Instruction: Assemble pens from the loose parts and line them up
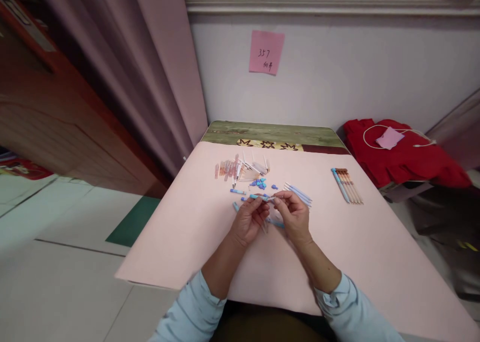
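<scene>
My left hand (250,221) is closed round a light-blue pen barrel (256,196), held roughly level above the table. At the barrel's right end, my right hand (294,217) pinches a thin pale piece, perhaps a refill or tip; its exact kind is too small to tell. Under and beside the hands lie more blue pen parts (276,224). Just beyond them is a small heap of blue and purple caps (258,183). Several pale-blue barrels (300,193) rest to the right of my right hand, partly behind it.
White refills (258,168) and clear pinkish-brown pieces (227,168) lie toward the table's back. A row of assembled pens (348,187), one blue and several beige, is at the right. Pink paper (180,242) covers the table. Red cloth (405,157) with a white cable lies beyond.
</scene>
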Demonstrator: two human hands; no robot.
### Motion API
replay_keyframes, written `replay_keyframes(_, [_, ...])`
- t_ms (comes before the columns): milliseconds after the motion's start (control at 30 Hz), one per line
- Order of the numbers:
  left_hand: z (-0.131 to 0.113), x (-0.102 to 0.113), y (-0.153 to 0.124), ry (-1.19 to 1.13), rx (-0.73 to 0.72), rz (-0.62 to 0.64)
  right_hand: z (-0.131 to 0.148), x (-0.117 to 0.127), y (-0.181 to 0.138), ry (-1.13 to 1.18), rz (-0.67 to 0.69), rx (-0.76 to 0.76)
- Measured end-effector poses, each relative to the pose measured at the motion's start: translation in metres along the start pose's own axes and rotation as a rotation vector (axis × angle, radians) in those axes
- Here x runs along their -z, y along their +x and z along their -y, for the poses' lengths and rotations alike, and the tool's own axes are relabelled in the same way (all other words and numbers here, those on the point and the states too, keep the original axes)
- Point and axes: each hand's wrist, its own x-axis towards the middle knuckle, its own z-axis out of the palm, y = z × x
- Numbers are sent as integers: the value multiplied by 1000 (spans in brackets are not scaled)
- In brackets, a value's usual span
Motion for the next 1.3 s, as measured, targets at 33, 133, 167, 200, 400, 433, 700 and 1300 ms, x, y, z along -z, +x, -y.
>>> replay_keyframes(33, [1,0,0,-3,7,0,0,0,0,-52,-7,40])
replay_keyframes(133, [2,-1,-1,-19,31,6,1,0,-1,-244,-14,184])
replay_keyframes(167, [2,-2,-1,-29,40,7,2,0,-1,-294,-13,225])
replay_keyframes(200, [2,-2,-2,-41,48,7,4,0,-1,-330,-13,259])
replay_keyframes(400, [1,-5,-4,-100,103,-20,7,-1,-4,-391,-15,382])
replay_keyframes(433, [1,-5,-4,-105,109,-21,7,-1,-5,-398,-14,399])
replay_keyframes(700, [2,-1,-2,-88,93,36,5,-1,-6,-446,13,406])
replay_keyframes(1300, [-30,4,0,-172,-100,-36,-4,12,4,-364,-232,165])
